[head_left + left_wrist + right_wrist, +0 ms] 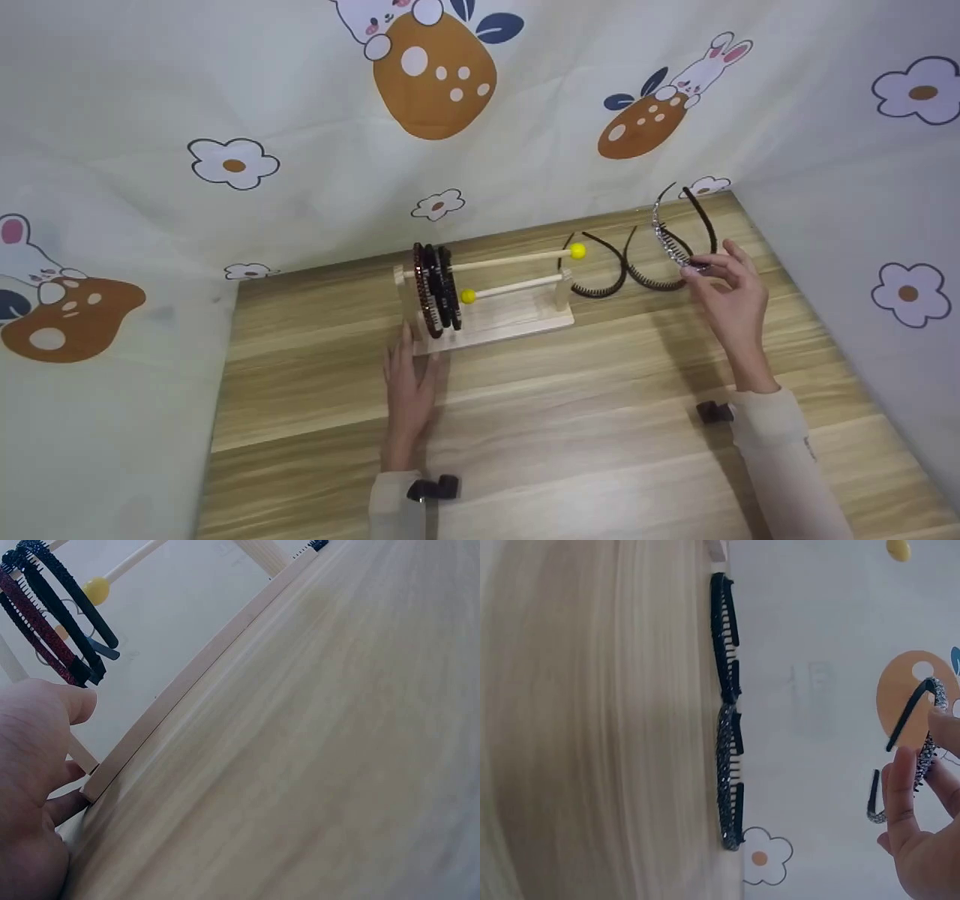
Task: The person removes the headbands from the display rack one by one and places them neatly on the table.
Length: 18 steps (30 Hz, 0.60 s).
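Note:
A silvery, glittering headband (667, 241) with comb teeth is pinched in my right hand (731, 304), lifted above the table at the right. In the right wrist view the same headband (928, 746) shows between thumb and fingers. At the left end of a wooden headband rack (495, 331), my left hand (410, 390) touches the base, its fingers fairly straight. Several dark and red headbands (436, 291) hang on the rack's rods near that end. On the table right of the rack lie two dark toothed headbands, one (600, 291) nearer the rack and one (652, 283) beyond it.
Yellow balls cap the rods, one on the upper rod (577, 251) and one on the lower (469, 297). The wood-grain table (570, 435) meets a printed cloth wall (322, 202) behind the rack. More cloth rises at both sides.

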Tool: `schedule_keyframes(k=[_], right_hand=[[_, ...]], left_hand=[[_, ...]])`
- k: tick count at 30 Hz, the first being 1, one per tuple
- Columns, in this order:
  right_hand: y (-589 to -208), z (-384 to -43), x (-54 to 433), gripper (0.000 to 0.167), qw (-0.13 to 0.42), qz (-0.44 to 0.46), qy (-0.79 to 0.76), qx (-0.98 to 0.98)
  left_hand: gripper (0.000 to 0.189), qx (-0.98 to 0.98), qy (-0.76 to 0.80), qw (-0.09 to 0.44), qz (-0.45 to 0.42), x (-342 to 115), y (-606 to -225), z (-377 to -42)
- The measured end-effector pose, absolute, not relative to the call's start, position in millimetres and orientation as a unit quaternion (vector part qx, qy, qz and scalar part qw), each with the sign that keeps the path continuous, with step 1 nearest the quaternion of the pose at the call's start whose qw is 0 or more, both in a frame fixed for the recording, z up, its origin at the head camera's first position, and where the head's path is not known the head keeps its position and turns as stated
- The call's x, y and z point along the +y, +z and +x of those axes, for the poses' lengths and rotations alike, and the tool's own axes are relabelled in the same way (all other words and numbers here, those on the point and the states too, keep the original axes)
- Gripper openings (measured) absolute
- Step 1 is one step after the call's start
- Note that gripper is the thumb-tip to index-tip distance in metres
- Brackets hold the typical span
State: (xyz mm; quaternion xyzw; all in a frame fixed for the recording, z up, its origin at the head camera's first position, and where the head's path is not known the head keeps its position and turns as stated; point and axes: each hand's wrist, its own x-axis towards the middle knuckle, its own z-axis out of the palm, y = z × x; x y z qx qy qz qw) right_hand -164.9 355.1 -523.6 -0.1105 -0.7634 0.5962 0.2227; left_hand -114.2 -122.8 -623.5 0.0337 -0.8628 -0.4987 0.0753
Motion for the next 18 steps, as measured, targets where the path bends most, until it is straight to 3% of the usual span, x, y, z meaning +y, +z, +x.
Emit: schedule_keyframes(k=[18], right_hand=[[-532,-168,386,0.036,0.221,-0.140,0.523,-0.811]], left_hand=[[0.077,-0.862,-0.501,0.072,0.035,-123,-623,-114]])
